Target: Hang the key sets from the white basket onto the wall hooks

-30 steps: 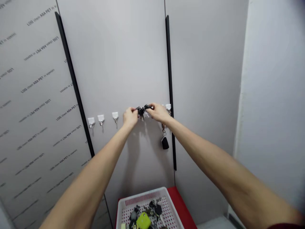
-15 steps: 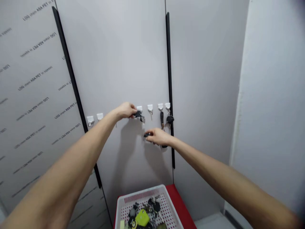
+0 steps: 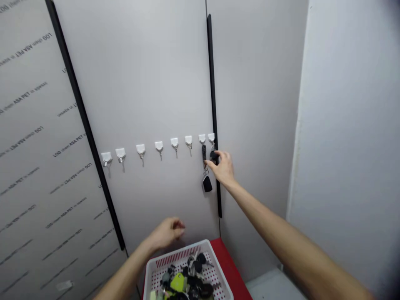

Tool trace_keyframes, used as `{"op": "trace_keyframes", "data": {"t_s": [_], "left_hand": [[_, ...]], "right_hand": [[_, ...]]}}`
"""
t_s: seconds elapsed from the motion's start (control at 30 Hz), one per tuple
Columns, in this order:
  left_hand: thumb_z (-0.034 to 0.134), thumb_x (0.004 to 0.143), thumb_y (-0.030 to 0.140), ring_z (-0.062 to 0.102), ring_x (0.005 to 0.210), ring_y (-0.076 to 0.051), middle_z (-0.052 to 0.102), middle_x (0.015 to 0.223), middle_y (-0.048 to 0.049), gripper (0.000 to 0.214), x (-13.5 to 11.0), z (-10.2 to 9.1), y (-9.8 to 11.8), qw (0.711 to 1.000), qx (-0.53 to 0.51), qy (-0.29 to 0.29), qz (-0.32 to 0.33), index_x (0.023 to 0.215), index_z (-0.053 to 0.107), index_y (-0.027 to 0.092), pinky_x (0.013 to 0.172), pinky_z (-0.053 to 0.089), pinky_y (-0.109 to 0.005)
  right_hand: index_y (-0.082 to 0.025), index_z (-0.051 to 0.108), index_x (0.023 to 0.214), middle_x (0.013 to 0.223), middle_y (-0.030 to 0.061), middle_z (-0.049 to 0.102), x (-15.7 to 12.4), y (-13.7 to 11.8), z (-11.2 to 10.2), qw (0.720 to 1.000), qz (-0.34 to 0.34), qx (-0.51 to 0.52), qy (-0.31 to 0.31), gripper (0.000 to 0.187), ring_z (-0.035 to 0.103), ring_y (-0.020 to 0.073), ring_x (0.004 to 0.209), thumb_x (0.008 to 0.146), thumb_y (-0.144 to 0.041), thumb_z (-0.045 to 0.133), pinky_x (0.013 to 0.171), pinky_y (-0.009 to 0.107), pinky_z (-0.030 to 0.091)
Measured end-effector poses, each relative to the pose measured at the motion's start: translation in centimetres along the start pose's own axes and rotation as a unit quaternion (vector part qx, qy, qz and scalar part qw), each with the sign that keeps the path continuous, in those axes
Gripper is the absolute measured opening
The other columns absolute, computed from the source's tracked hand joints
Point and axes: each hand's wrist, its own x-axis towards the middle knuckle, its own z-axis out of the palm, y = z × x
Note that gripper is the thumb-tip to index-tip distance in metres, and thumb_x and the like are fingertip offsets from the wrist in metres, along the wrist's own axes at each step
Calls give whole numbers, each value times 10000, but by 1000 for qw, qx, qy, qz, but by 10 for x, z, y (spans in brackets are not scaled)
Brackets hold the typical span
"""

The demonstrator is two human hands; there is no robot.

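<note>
My right hand (image 3: 223,168) reaches up to the rightmost hook, thumb and fingertips spread around a black key (image 3: 213,155) hanging there; the fingers partly hide it. Just left of it, a black braided strap (image 3: 204,154) hangs from the neighbouring hook with a black key fob (image 3: 206,183) at its lower end. My left hand (image 3: 168,234) hovers above the back left rim of a white plastic basket (image 3: 221,271), fingers loosely curled and apart, with nothing visible in them. In the basket lie several dark keys and fobs (image 3: 196,266) and a yellow-green tag (image 3: 178,283).
Several white hooks (image 3: 159,146) run in a row across the pale cabinet door, those left of the strap bare. Long black handles (image 3: 212,96) edge the door on both sides. The basket stands on a red surface (image 3: 233,271). A white wall (image 3: 346,125) rises at right.
My left hand has dropped from the hooks to above the basket, and its keys have left it. My right hand has moved up and right, without its black key. The basket holds more keys.
</note>
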Motion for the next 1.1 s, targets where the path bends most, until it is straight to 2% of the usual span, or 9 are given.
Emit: {"op": "trace_keyframes", "data": {"t_s": [0.13, 0.23, 0.37, 0.47, 0.63, 0.73, 0.87, 0.97, 1.1], "left_hand": [[417, 558, 177, 395, 502, -72, 428, 533, 39, 143, -6, 38, -24, 996, -72, -40, -20, 683, 452, 117, 515, 316, -202], [447, 517, 156, 372, 503, -61, 403, 516, 55, 114, -15, 61, -51, 989, -135, -43, -43, 627, 436, 129, 502, 291, -187], [512, 472, 213, 343, 465, -51, 354, 452, 77, 170, -22, 69, -92, 972, -209, -29, -102, 573, 391, 149, 474, 259, -182], [528, 464, 293, 322, 438, -46, 336, 437, 85, 226, -23, 66, -109, 965, -240, -1, -109, 578, 384, 161, 452, 239, -182], [502, 497, 314, 351, 457, -59, 377, 459, 72, 204, -34, 60, -99, 971, -222, 38, -81, 605, 434, 156, 452, 256, -186], [471, 521, 306, 384, 487, -72, 413, 497, 57, 192, -43, 59, -93, 973, -200, 76, -89, 636, 458, 152, 452, 278, -185], [434, 548, 296, 394, 499, -88, 416, 516, 39, 197, -48, 61, -99, 970, -195, 114, -93, 674, 458, 147, 438, 286, -186], [411, 566, 266, 387, 513, -94, 421, 527, 30, 171, -51, 64, -102, 972, -180, 132, -68, 680, 458, 147, 472, 300, -197], [405, 572, 256, 395, 545, -99, 447, 558, 16, 143, -51, 67, -106, 976, -162, 139, -39, 650, 457, 148, 526, 316, -204]], "right_hand": [[-201, 434, 961, 1067, 95, 310, 4, 2, 24, 999, 2, -33, 18, 427, 414, 204, 868, 548, -291, 489, 694, 338, 358], [-183, 456, 905, 953, 82, 385, 4, 9, 29, 999, 0, -17, 36, 327, 453, 154, 762, 581, -176, 404, 664, 296, 371], [-170, 508, 775, 748, 37, 471, 24, 12, 9, 997, -49, 9, 54, 232, 459, 138, 693, 583, -162, 376, 657, 281, 370], [-164, 531, 723, 714, 27, 499, 53, 0, -11, 993, -87, 14, 72, 206, 457, 131, 662, 572, -172, 391, 640, 281, 368], [-146, 552, 681, 604, 4, 512, 83, -29, -32, 996, -87, 31, 19, 191, 453, 104, 554, 556, -160, 408, 561, 260, 368], [-141, 542, 717, 571, -10, 495, 65, -28, -32, 994, -71, 74, -30, 205, 441, 79, 488, 565, -166, 407, 496, 230, 363], [-147, 517, 752, 535, -26, 467, 25, -9, -21, 987, -28, 132, -88, 211, 440, 65, 442, 575, -188, 410, 424, 194, 348], [-146, 506, 738, 526, -30, 458, 20, 2, -11, 985, 12, 160, -63, 200, 439, 63, 428, 567, -203, 420, 389, 178, 335], [-148, 501, 726, 528, -31, 463, 59, -11, -7, 984, 16, 179, -2, 203, 435, 64, 415, 548, -223, 441, 373, 178, 325]]}}
